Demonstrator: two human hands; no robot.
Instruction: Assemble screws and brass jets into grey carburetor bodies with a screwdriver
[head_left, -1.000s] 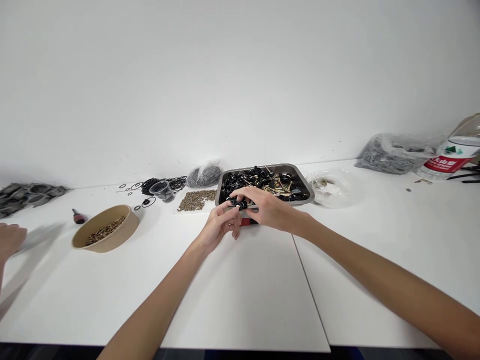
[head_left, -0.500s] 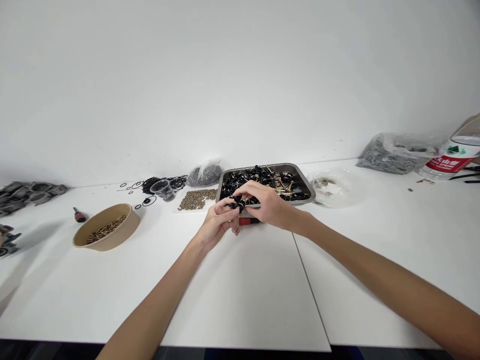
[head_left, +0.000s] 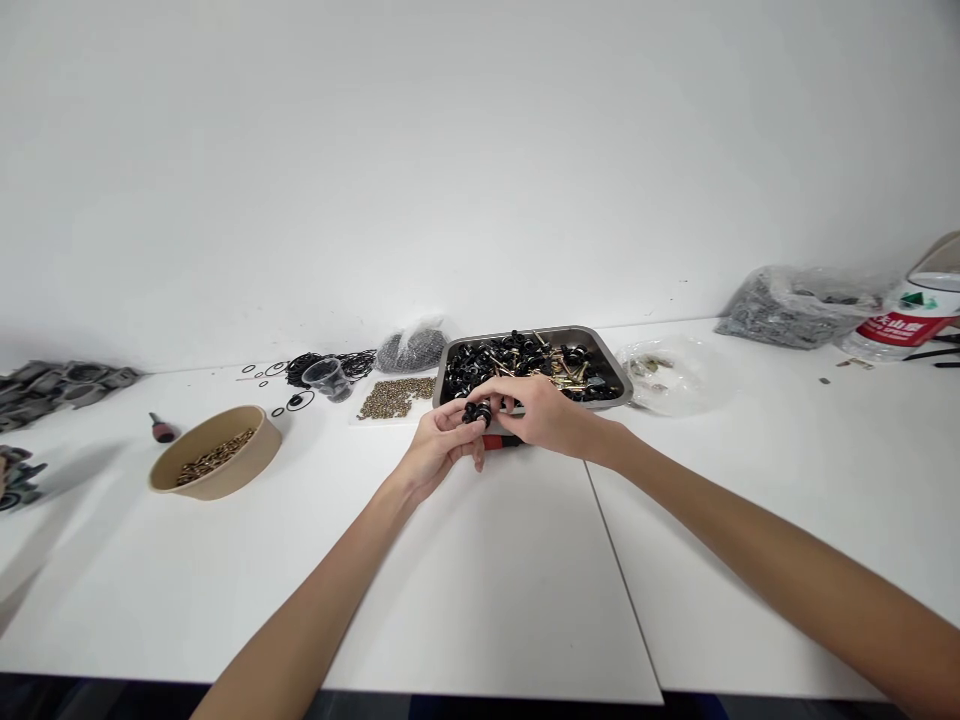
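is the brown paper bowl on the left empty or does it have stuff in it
Not empty. The brown paper bowl stands upright on the table, with a shallow layer of small brass-coloured parts covering its bottom.

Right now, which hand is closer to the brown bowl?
Left. The left hand is right of the brown bowl; the right hand is farther right, by the metal tray.

1. White table, seam running front to back right of centre.
2. Metal tray of black and brass parts, at centre rear.
3. Left of it: loose brass pieces, clear cup, black O-rings, tan bowl.
4. Far right: grey bag, bottle.
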